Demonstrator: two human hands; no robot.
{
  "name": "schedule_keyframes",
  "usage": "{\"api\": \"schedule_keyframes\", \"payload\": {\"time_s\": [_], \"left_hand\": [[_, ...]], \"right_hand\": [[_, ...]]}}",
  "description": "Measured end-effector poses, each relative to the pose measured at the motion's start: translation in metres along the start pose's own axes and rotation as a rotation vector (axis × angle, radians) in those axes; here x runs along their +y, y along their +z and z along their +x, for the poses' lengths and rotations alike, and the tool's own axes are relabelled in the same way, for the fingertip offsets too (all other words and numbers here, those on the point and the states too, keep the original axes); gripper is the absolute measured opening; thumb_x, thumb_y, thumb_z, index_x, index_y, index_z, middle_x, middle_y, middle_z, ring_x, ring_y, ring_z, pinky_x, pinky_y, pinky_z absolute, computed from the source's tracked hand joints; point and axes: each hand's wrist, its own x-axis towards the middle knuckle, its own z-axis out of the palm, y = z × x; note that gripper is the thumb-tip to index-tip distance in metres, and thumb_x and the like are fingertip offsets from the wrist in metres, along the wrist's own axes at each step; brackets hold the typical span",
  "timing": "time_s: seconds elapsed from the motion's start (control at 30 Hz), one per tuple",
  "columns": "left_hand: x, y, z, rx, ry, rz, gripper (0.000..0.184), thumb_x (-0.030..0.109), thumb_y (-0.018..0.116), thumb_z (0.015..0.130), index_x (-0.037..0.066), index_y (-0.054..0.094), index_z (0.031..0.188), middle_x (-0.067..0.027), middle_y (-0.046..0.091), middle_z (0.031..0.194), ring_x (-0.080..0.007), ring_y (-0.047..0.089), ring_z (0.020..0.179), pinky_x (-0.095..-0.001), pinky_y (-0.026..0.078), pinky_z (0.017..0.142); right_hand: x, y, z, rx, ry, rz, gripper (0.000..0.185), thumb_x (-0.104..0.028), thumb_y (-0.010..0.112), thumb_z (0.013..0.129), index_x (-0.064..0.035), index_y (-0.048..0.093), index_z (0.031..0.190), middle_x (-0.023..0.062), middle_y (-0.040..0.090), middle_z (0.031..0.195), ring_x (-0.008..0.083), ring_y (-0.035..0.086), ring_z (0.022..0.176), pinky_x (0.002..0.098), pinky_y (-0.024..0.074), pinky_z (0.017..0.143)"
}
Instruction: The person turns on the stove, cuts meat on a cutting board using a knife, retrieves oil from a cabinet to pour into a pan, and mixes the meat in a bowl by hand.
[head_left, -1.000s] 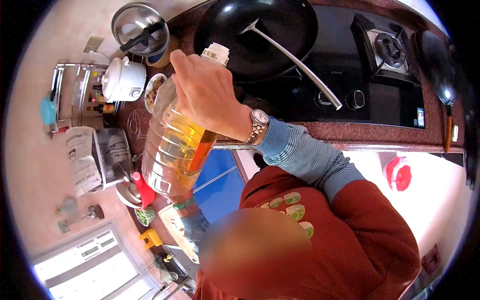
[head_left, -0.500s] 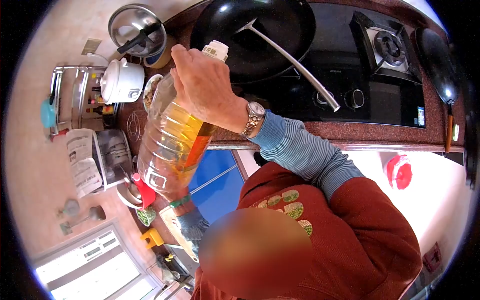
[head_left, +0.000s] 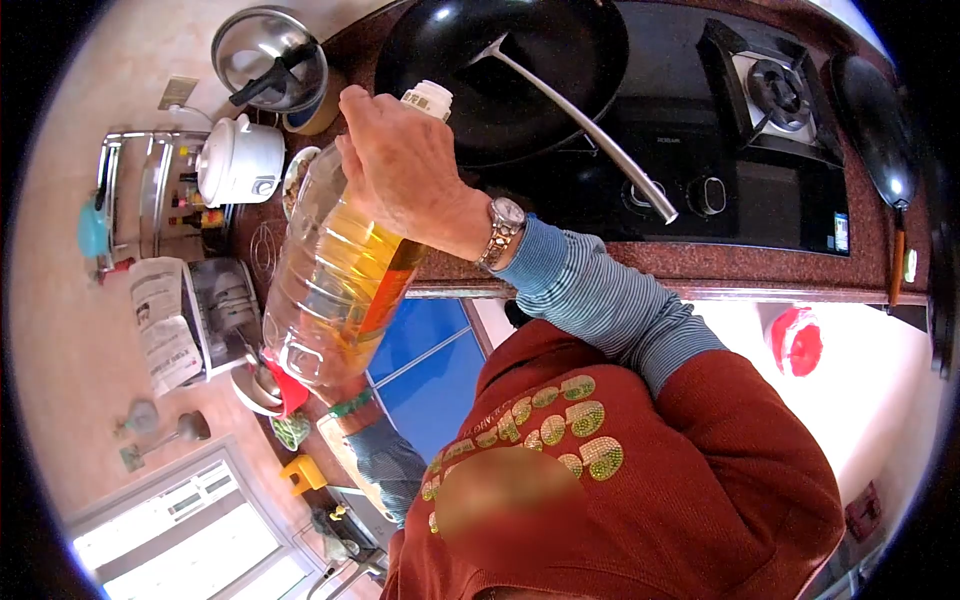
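A large clear plastic bottle of yellow cooking oil (head_left: 335, 275) is held at a slant, its white top toward the wok (head_left: 425, 60) and its base toward my body. My right hand (head_left: 405, 165), with a watch at the wrist, is closed around the bottle just below the top. At the base, my left hand (head_left: 343, 390) supports the bottle from beneath, mostly hidden behind it; a green band circles that wrist. Inside the black wok rests a metal spatula (head_left: 590, 125), its handle reaching over the rim. No oil stream is visible.
The wok stands on a black glass stove (head_left: 660, 100) with a second burner (head_left: 778, 90). A dark pan (head_left: 870, 130) lies at the right. Leftward are a white cooker (head_left: 240, 160), a steel pressure-cooker lid (head_left: 265, 60), a dish rack (head_left: 225, 310) and a red container (head_left: 290, 390).
The bottle and both hands have shifted very slightly left. My grip looks the same. The head view has moved a little, showing more of the shirt print.
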Motion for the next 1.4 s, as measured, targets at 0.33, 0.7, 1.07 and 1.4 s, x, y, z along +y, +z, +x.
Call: {"api": "schedule_keyframes", "payload": {"time_s": [0.33, 0.7, 1.07, 1.4], "left_hand": [[0.002, -0.001, 0.003, -0.006, 0.019, 0.028, 0.052, 0.039, 0.048, 0.084, 0.010, 0.035, 0.125, -0.0129, 0.043, 0.123, -0.0289, 0.043, 0.112, -0.0429, 0.041, 0.091], [0.003, -0.002, 0.006, 0.000, 0.032, 0.063, 0.051, 0.038, 0.050, 0.084, 0.010, 0.035, 0.124, -0.0131, 0.043, 0.122, -0.0285, 0.044, 0.111, -0.0423, 0.041, 0.090], [0.008, -0.005, 0.009, 0.014, 0.044, 0.087, 0.050, 0.036, 0.051, 0.084, 0.010, 0.036, 0.123, -0.0132, 0.044, 0.121, -0.0281, 0.044, 0.110, -0.0416, 0.042, 0.090], [0.009, -0.007, 0.011, 0.023, 0.056, 0.094, 0.049, 0.035, 0.052, 0.083, 0.009, 0.037, 0.122, -0.0134, 0.045, 0.120, -0.0277, 0.045, 0.109, -0.0410, 0.042, 0.089]], "right_hand": [[0.005, 0.001, 0.000, -0.001, 0.012, -0.027, 0.025, -0.012, 0.060, 0.076, -0.0001, 0.047, 0.093, 0.0090, 0.051, 0.065, 0.0208, 0.053, 0.055, 0.0335, 0.0428, 0.049], [0.005, 0.000, 0.000, -0.003, 0.017, -0.024, 0.025, -0.012, 0.060, 0.075, -0.0004, 0.047, 0.094, 0.0107, 0.051, 0.066, 0.0254, 0.054, 0.057, 0.0354, 0.0435, 0.050], [0.005, 0.003, -0.003, 0.002, 0.009, -0.024, 0.027, -0.014, 0.060, 0.076, 0.0005, 0.048, 0.095, 0.0105, 0.052, 0.065, 0.0224, 0.054, 0.055, 0.0339, 0.0431, 0.048], [0.005, 0.006, -0.005, 0.006, 0.003, -0.044, 0.026, -0.015, 0.060, 0.076, 0.0005, 0.049, 0.094, 0.0096, 0.051, 0.063, 0.0207, 0.053, 0.053, 0.0323, 0.0425, 0.046]]}}
